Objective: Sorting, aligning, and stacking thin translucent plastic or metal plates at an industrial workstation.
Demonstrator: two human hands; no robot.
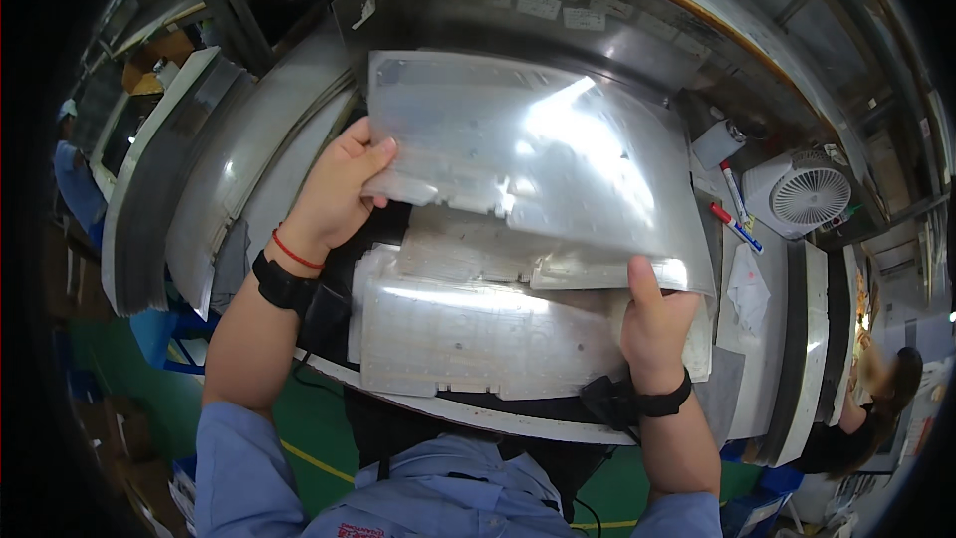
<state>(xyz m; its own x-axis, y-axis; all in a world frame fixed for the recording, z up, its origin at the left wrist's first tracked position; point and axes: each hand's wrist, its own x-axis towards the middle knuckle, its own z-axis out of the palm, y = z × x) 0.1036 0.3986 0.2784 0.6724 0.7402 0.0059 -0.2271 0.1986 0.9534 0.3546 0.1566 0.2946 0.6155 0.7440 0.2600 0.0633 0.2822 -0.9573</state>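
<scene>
A large, glossy, translucent plastic sheet (448, 120) is held up and tilted over the workbench, its lower edge notched and a bright light glaring off its right half. My left hand (344, 179) grips its left edge, thumb on top. At the lower right corner my right hand (657, 329) pinches it, thumb on the upper face and fingers hidden beneath. Below lies a stack of similar clear sheets (478, 339) with notched edges and small holes, near the bench's front edge. The raised sheet covers part of that stack. A black band sits on each wrist.
To the right are a white fan (807, 191), a red marker and a blue marker (742, 231), and a white cloth (747, 289). More stacked sheets (224, 169) stand at the left. A metal panel with paper labels (538, 5) rises behind. Another person (876, 399) is at far right.
</scene>
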